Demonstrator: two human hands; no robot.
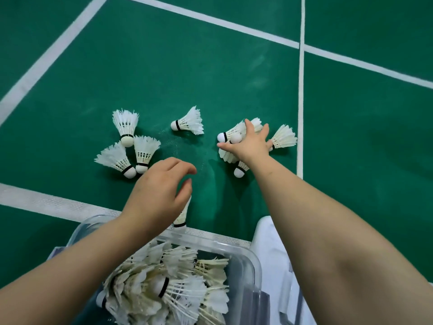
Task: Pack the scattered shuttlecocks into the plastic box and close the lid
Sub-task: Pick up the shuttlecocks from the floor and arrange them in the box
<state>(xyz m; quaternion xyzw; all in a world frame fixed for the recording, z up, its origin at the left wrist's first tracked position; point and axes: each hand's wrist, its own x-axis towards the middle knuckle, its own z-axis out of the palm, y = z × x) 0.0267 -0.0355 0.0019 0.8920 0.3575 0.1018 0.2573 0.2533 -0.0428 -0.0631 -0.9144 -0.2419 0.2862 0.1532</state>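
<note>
My right hand [250,143] reaches far forward and is clamped on a bunch of white feather shuttlecocks [230,134] on the green floor; one cork shows between thumb and forefinger. Another shuttlecock [240,170] lies under my wrist, and one [284,137] lies just past my fingers. My left hand [161,191] hovers above the far rim of the clear plastic box [254,263], fingers curled with nothing between them. A shuttlecock [182,215] stands cork-down under its palm, partly hidden. The box holds several shuttlecocks [168,285]. Three more [144,152] lie at the left, and a single one [189,121] lies in the middle.
White court lines [300,102] cross the green floor to the right, behind and on the near left. A white and clear object [271,249], possibly the lid, sits against the box's right side under my right forearm.
</note>
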